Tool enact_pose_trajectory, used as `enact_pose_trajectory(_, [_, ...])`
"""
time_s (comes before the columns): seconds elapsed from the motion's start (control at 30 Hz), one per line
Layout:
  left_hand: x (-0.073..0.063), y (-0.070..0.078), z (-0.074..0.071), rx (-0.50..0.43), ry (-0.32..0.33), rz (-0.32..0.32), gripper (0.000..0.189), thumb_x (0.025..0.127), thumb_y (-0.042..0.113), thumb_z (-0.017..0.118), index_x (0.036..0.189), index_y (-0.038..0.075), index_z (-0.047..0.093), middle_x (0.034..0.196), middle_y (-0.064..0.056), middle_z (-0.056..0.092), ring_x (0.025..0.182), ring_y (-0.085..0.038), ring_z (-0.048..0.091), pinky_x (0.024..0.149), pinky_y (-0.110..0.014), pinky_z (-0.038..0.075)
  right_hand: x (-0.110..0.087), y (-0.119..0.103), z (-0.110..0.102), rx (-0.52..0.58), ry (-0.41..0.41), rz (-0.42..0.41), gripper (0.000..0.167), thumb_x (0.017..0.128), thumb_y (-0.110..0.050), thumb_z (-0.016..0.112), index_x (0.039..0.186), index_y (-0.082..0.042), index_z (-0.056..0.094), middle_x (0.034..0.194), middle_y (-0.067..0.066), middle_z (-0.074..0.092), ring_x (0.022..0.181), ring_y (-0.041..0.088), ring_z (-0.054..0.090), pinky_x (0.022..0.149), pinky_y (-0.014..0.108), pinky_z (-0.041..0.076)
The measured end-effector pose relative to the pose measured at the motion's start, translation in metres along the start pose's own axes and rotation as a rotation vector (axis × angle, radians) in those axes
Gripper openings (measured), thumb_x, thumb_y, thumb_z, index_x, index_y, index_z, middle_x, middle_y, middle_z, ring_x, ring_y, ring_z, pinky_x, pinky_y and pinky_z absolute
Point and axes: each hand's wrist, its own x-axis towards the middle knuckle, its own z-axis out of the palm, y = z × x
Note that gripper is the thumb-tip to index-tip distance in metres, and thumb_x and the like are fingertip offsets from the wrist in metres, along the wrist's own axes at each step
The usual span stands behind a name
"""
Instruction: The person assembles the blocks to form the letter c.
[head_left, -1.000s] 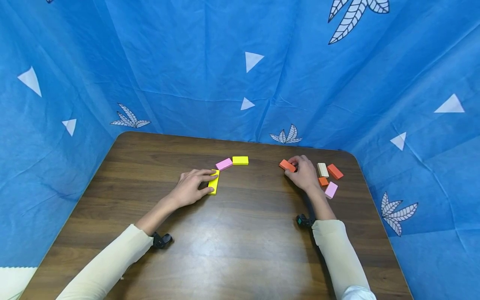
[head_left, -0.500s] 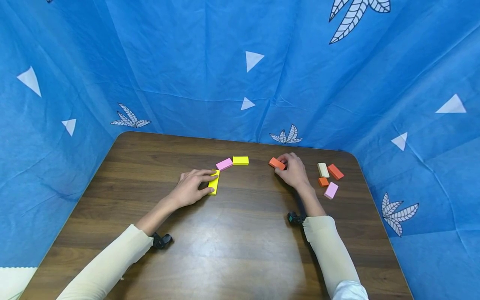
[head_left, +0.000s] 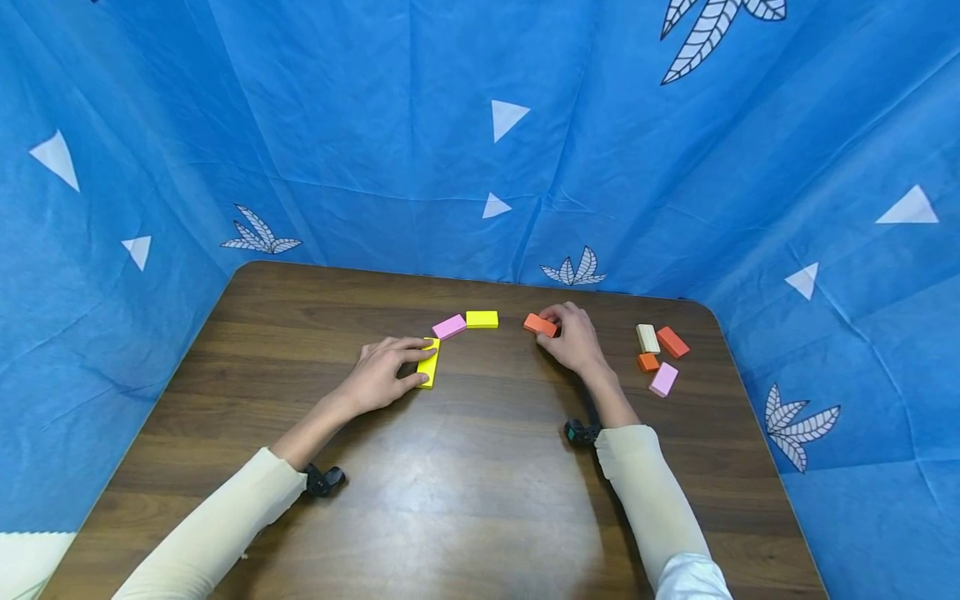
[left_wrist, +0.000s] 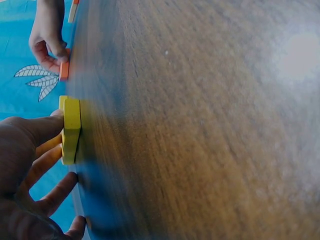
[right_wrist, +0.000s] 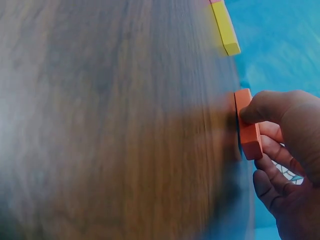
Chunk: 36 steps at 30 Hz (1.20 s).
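In the head view my left hand [head_left: 384, 372] holds a yellow block [head_left: 427, 372] on the table, thumb at its near end and fingertips at its far end. The left wrist view shows this yellow block [left_wrist: 72, 125] close up. An orange block [head_left: 536, 323] is pinched between the thumb and fingers of my right hand [head_left: 576, 340]; whether it touches the table I cannot tell. A pink block [head_left: 449, 327] lies at a slant off the held yellow block's far end. Against its right end sits a second yellow block [head_left: 482, 320], left of the orange one.
At the right of the brown wooden table [head_left: 480, 467] lie a cream block [head_left: 647, 338], a red-orange block [head_left: 673, 342], a small orange block [head_left: 648, 362] and a pink block [head_left: 663, 380]. A blue patterned cloth [head_left: 375, 167] hangs behind and along the sides.
My right hand has moved left with the orange block, away from the group at the right and nearer the second yellow block. The left hand has stayed on its yellow block.
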Motion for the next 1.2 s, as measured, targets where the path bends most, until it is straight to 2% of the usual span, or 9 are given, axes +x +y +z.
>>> enact_pose_trajectory(0.37, [-0.001,0.000,0.000,-0.002,-0.004,0.001,0.051,0.100,0.033,0.079,0.148,0.021,0.068,0.160,-0.001,0.060,0.147,-0.036,0.054,0.109,-0.069,0.033,0.008,-0.012,0.011,0.027,-0.034,-0.053,0.035,0.092,-0.017,0.080,0.124,-0.005,0.073,0.119,0.012,0.066,0.110,0.031,0.060,0.101,0.050,0.050])
enact_pose_trajectory(1.2, [0.000,-0.001,0.001,0.004,0.002,0.006,0.051,0.100,0.033,0.078,0.149,0.022,0.067,0.161,0.000,0.060,0.147,-0.035,0.054,0.110,-0.067,0.033,0.012,-0.023,0.022,0.057,-0.039,-0.068,0.033,0.092,-0.018,0.080,0.122,-0.008,0.073,0.115,0.009,0.065,0.110,0.029,0.056,0.099,0.047,0.050])
